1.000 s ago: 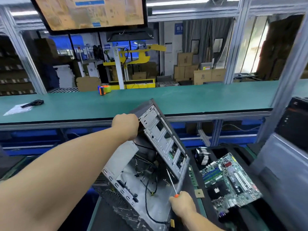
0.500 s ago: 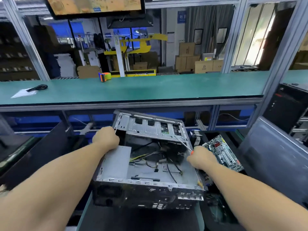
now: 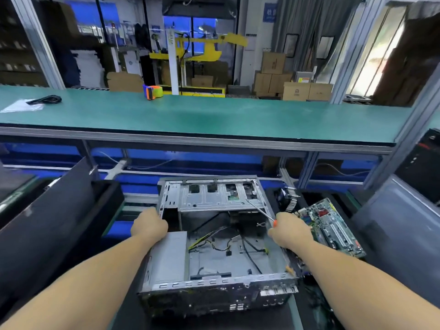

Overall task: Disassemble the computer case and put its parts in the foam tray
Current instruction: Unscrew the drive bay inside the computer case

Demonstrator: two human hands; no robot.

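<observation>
The open metal computer case (image 3: 214, 284) lies flat before me, loose cables and a grey power supply (image 3: 166, 256) inside. My left hand (image 3: 148, 226) grips the case's left wall near the drive cage (image 3: 214, 198). My right hand (image 3: 289, 231) rests on the right wall and holds an orange-handled screwdriver (image 3: 260, 211), its shaft pointing up-left over the drive cage. A green motherboard (image 3: 329, 226) lies in the black foam tray (image 3: 309, 289) to the right, beside a finned heatsink (image 3: 291, 200).
A black side panel (image 3: 45, 217) leans at the left, a grey panel (image 3: 400, 225) at the right. A long green bench (image 3: 202, 115) runs behind, carrying a tape dispenser (image 3: 152, 91) and a black cable (image 3: 45, 100). A black tower (image 3: 421, 167) stands far right.
The case has swung down from a tilted, raised pose to lying flat. My left hand came down with it, and my right hand with the screwdriver moved up to the right wall.
</observation>
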